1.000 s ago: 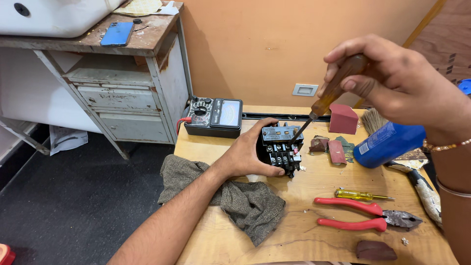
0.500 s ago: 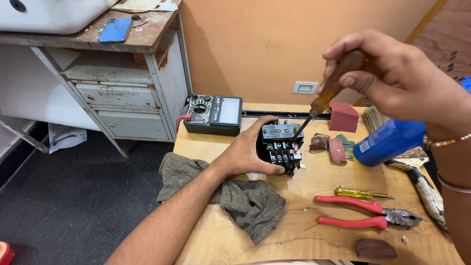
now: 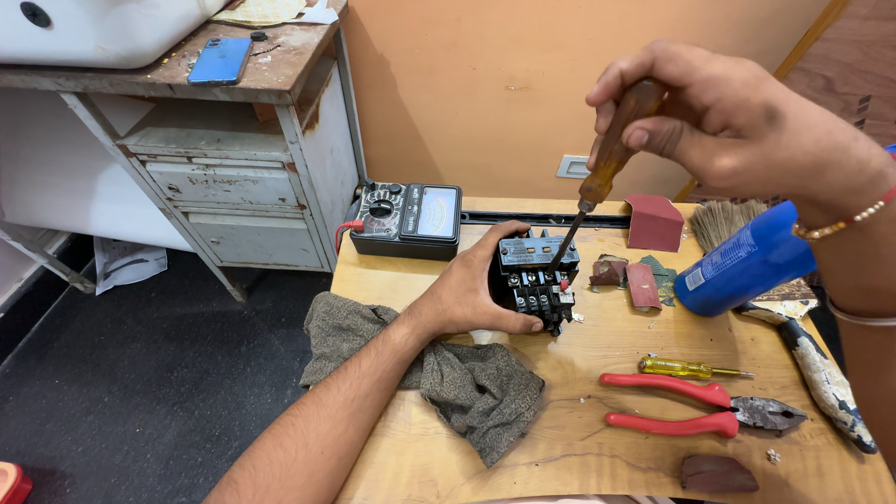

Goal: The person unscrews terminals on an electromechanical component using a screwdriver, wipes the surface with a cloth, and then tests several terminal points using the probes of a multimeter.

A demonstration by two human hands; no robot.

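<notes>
My left hand (image 3: 474, 289) grips a black electrical contactor block (image 3: 536, 276) standing on the wooden table (image 3: 579, 448), fingers wrapped around its left side. My right hand (image 3: 723, 117) is raised above it and closed on a screwdriver with a brown wooden handle (image 3: 614, 145). The screwdriver's shaft slants down and its tip rests on the top right of the block.
An analog multimeter (image 3: 407, 218) sits behind the block. A grey rag (image 3: 467, 383) lies under my left forearm. Red-handled pliers (image 3: 695, 406), a small yellow screwdriver (image 3: 689, 368), a blue can (image 3: 747, 257), a brush and sandpaper pieces lie at the right. A metal cabinet (image 3: 229, 187) stands left.
My right hand has tilted the screwdriver slightly on the block; the left hand keeps its hold and the block stays in place.
</notes>
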